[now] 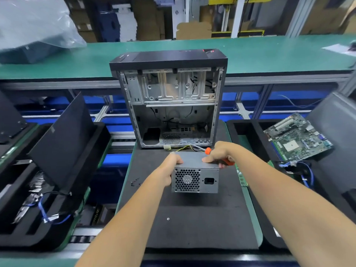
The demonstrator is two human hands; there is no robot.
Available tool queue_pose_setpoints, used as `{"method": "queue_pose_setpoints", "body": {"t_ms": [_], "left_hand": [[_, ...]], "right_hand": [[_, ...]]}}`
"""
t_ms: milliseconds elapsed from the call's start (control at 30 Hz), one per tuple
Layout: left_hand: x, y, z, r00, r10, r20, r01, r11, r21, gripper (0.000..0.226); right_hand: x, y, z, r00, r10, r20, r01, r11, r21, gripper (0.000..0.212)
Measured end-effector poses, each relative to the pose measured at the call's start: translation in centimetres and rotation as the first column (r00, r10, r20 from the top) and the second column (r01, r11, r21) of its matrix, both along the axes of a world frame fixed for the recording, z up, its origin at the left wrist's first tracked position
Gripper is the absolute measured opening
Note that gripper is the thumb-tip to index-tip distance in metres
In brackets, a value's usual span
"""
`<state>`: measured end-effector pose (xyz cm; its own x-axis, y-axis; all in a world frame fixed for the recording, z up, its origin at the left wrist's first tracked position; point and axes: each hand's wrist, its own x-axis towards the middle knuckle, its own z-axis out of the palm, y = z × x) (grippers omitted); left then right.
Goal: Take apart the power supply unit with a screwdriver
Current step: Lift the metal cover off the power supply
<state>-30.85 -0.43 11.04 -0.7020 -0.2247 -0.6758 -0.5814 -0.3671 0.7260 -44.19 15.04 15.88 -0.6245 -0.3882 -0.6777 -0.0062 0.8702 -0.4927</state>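
Note:
A grey metal power supply unit is held a little above the black mat, its fan grille and power socket facing me. My left hand grips its left side. My right hand rests its fingers on the unit's top right edge while holding an orange-handled screwdriver, whose handle shows on both sides of the hand. Yellow and black cables run from the back of the unit toward the case.
An open computer case stands upright just behind the unit. Loose screws lie on the mat at the left, and one more nearer me. A motherboard leans in the right tray; black foam trays with panels and cables sit left.

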Motion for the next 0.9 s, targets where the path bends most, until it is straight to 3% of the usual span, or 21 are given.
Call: {"method": "queue_pose_setpoints", "body": {"t_ms": [133,300,500,600,733,900], "left_hand": [[0.6,0.9,-1.5,0.997,0.070,-0.022,-0.070,0.997,0.011,0.017],[0.9,2.0,-3.3,0.991,0.088,-0.102,-0.097,0.991,-0.092,0.050],[1.7,2.4,-4.4,0.981,0.157,-0.112,-0.163,0.985,-0.052,0.043],[1.7,2.7,-4.9,0.985,0.141,-0.100,-0.154,0.978,-0.139,0.047],[1.2,2.6,-5.2,0.993,0.114,-0.040,-0.121,0.955,-0.272,0.050],[0.9,2.4,-5.3,0.999,0.045,-0.009,-0.044,0.914,-0.402,0.049]], "right_hand": [[0.4,0.6,-1.1,0.993,-0.002,-0.119,-0.002,0.999,-0.035,0.041],[1.0,1.9,-2.6,0.983,-0.018,-0.185,0.007,0.998,-0.060,0.044],[2.6,2.9,-4.2,0.986,-0.059,-0.153,0.044,0.994,-0.100,0.036],[2.8,3.2,-4.8,0.986,-0.077,-0.148,0.062,0.993,-0.103,0.062],[2.7,2.9,-4.8,0.982,-0.093,-0.163,0.078,0.992,-0.095,0.029],[2.4,4.1,-5.9,0.957,-0.241,-0.160,0.207,0.958,-0.200,0.030]]}}
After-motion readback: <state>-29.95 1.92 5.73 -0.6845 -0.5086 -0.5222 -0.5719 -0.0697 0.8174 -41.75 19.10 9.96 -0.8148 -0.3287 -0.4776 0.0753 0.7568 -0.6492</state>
